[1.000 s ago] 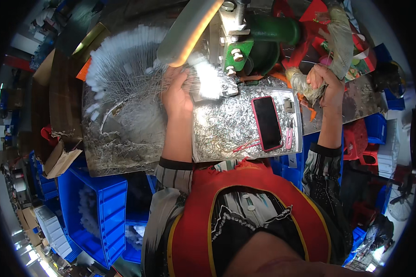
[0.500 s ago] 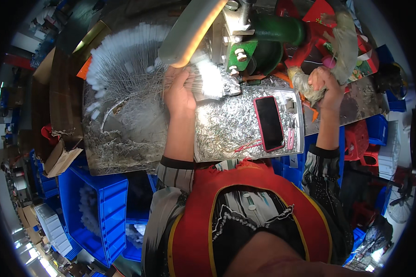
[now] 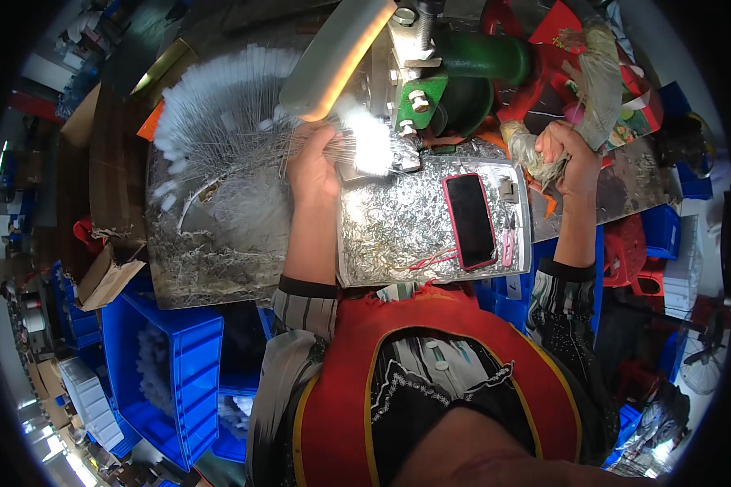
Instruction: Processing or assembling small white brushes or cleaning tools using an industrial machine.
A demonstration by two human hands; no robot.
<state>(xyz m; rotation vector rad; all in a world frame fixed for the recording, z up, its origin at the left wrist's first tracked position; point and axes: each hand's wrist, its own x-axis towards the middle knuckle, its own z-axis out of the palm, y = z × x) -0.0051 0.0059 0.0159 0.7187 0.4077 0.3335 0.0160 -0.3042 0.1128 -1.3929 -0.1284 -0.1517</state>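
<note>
In my left hand [image 3: 311, 170] is a bundle of thin wire-stemmed brushes [image 3: 371, 146], pinched between thumb and fingers. Their white bristle heads glow under the lamp, close to a metal jaw [image 3: 408, 154] at the foot of a green bench press [image 3: 483, 58]. Whether the bristles touch the jaw cannot be made out. My right hand [image 3: 573, 162] is closed around the end of the press's curved handle [image 3: 599, 77], which is wrapped in worn, pale material. A large fanned pile of similar white-tipped wire brushes [image 3: 219, 101] lies left of my left hand.
A foil-covered board [image 3: 390, 235] lies before me, bearing a phone [image 3: 469, 219] with a red edge and a small pink-handled cutter [image 3: 508, 246]. A lit lamp [image 3: 333, 61] hangs over the work. Blue bins [image 3: 199, 381] stand below left; red stools [image 3: 625, 247] stand right.
The view has shifted slightly. My left hand and its brushes have edged a little to the right relative to the press; my right hand keeps its grip on the handle.
</note>
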